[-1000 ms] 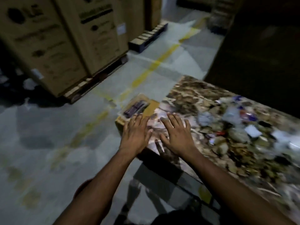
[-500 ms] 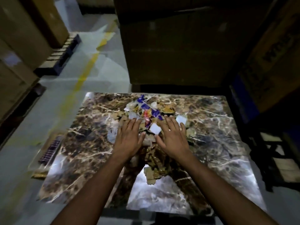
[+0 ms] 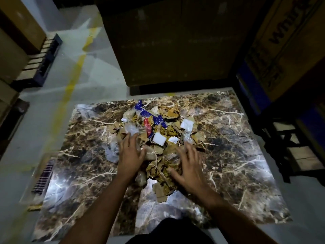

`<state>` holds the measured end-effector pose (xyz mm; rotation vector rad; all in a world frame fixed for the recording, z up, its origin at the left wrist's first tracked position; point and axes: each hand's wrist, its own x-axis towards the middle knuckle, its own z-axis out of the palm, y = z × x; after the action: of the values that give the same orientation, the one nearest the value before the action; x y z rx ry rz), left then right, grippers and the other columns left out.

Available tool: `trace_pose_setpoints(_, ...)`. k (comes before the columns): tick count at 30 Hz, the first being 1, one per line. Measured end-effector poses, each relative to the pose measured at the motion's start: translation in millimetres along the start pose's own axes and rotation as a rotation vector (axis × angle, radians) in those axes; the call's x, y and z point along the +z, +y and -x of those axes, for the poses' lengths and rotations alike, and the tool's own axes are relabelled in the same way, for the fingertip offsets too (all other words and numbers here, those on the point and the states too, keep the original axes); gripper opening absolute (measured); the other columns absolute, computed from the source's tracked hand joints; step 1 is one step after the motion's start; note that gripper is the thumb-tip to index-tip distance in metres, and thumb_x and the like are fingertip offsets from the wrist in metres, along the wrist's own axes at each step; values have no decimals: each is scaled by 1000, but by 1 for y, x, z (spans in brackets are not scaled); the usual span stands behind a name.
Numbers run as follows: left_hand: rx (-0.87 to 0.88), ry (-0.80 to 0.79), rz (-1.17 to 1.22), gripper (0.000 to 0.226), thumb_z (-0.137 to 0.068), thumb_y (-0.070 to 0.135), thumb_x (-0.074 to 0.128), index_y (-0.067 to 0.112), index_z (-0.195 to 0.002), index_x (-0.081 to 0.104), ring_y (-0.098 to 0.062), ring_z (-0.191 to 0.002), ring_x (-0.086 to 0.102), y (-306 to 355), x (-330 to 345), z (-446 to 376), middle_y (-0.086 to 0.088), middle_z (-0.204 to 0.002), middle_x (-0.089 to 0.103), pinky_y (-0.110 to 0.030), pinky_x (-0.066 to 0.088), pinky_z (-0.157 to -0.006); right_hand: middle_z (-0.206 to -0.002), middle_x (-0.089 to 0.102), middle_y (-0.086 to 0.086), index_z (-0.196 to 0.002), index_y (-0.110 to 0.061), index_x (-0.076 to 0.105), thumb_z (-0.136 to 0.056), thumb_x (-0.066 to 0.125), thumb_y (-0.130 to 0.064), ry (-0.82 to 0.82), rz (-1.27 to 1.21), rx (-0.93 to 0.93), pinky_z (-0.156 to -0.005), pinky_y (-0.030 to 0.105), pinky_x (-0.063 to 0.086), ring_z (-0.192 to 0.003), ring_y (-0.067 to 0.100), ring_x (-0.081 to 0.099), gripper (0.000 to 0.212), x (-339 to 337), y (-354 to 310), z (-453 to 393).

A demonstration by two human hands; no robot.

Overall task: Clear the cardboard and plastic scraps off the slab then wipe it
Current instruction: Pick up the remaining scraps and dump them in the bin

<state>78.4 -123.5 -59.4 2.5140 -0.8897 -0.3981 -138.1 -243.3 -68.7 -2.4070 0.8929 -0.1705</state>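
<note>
Spreading apart now compared with half a second back, both hands sliding outward to the flanks of the heap instead of sitting side by side on its near middle. Left hand (image 3: 131, 154) lying flat on the left edge of the scrap pile (image 3: 158, 138), fingers (image 3: 130, 140) straight and loosely splayed, gripping nothing. Right hand (image 3: 189, 166) pressing on the right flank, fingers (image 3: 188, 149) spread and only slightly bent, holding nothing either. Pile sitting mid-slab (image 3: 237, 155), cardboard bits, clear plastic, white squares and a blue wrapper (image 3: 151, 114) all bunched together. Running its long axis away from the body, near tail of cardboard (image 3: 161, 191) trailing back between the wrists, bulk lying just beyond and between the fingertips. Looking like a bracketing for a two-handed scoop or sweep, neither hand clearly nearer. Stray clear plastic (image 3: 111, 153) lying just outside the left hand, likely to be missed. Wiping not yet begun, no cloth showing
</note>
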Motion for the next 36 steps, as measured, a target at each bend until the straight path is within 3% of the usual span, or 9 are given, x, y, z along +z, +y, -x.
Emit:
trace_pose_setpoints(3, -6, 6, 59, 65, -95, 34, 64, 29, -151, 33, -31, -146, 30, -4, 2, -2, -8, -161, 27, -54, 35, -115, -167, -20, 8, -155, -52, -7, -78, 37, -91, -142, 228, -125, -117, 69, -8, -152, 32, -23, 97, 18, -25, 8)
trace_pose_setpoints(6, 38, 10, 99, 63, -93, 37, 66, 35, -149, 37, -26, -138, 37, -6, 0, -4, -5, -153, 36, -53, 43, -109, -166, -22, 12, -155, -51, -8, -78, 41, -86, -160, 275, -75, -115, 73, -6, -151, 37, -25, 98, 33, -39, 1)
trace_pose_setpoints(13, 170, -195, 56, 80, -80, 50, 77, 40, -150, 39, -33, -143, 20, -16, -3, -2, 4, -160, 22, -57, 37, -112, -167, 1, 8, -153, -46, 10, -81, 64, -63, -165, 255, 0, -118, 64, 16, -153, 36, -2, 92, 37, -49, -27)
trace_pose_setpoints(16, 205, -157, 56, 76, -76, 42, 84, 39, -143, 48, -27, -139, 26, -20, -3, -5, 2, -156, 28, -53, 41, -111, -166, 9, 2, -148, -46, 24, -78, 72, -52, -134, 221, 30, -115, 59, 22, -151, 31, 5, 85, 35, -53, -31)
trace_pose_setpoints(22, 284, -65, 119, 45, -78, 27, 85, 27, -120, 66, -10, -124, 42, -24, -10, -6, -1, -147, 38, -33, 51, -103, -158, 31, 0, -124, -31, 62, -84, 74, -38, 38, 43, -9, -114, 49, 31, -145, 24, 21, 43, 37, -42, -30)
trace_pose_setpoints(26, 378, 66, 177, 26, -84, 15, 78, 19, -109, 70, -10, -115, 49, -22, -22, -8, -2, -125, 58, -38, 51, -99, -148, 45, 3, -111, -19, 69, -79, 78, -20, 146, -113, -39, -109, 36, 37, -137, 18, 35, 33, 27, -37, -35)
trace_pose_setpoints(30, 370, 146, 293, 27, -89, 15, 73, 24, -112, 64, -15, -112, 57, -14, -38, -8, 3, -117, 63, -41, 51, -96, -136, 55, 2, -111, -14, 69, -81, 74, -12, 227, -234, -21, -105, 31, 41, -124, 12, 47, 31, 7, -37, -40)
trace_pose_setpoints(33, 285, 171, 444, 36, -89, 17, 73, 24, -121, 61, -15, -114, 59, -6, -42, -10, 2, -123, 63, -37, 51, -97, -123, 60, -4, -116, -17, 66, -83, 71, -6, 243, -332, 44, -92, 9, 47, -104, -8, 53, 34, -8, -44, -44)
trace_pose_setpoints(36, 160, 179, 607, 48, -90, 21, 73, 30, -134, 56, -10, -120, 55, 6, -45, -9, 2, -135, 58, -18, 47, -89, -117, 68, -5, -99, -25, 60, -83, 69, -1, 279, -493, 85, -67, 6, 50, -91, -5, 63, 30, -19, -52, -49)
